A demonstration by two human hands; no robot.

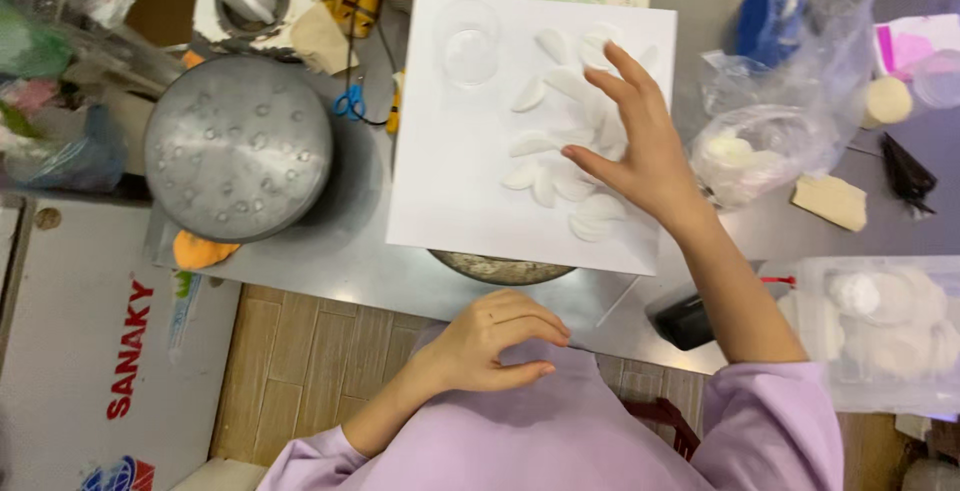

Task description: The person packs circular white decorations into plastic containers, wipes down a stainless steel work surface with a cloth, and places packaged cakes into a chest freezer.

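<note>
At the far left a white cabinet (70,351) ran off the frame's edge, its lower part cut away. Above it a round dented metal lid (238,147) sat on the steel table (350,261), with an orange scrap (200,250) half hidden beneath its rim. Blue-handled scissors (349,103) lay just beside it. The left hand (495,339) rested loosely curled against the lilac clothing, gripping nothing. A white board (450,181) covered most of a round dish (503,269), only whose near edge showed. On the board lay white petal-shaped pieces (545,156), hard to separate from the white ground. The right hand (635,141) lay spread open over them, fingertips touching, holding none; several pieces were hidden under its palm. Further right, a clear plastic bag (770,131) and a lidded clear box (880,331) held blurred white shapes.
</note>
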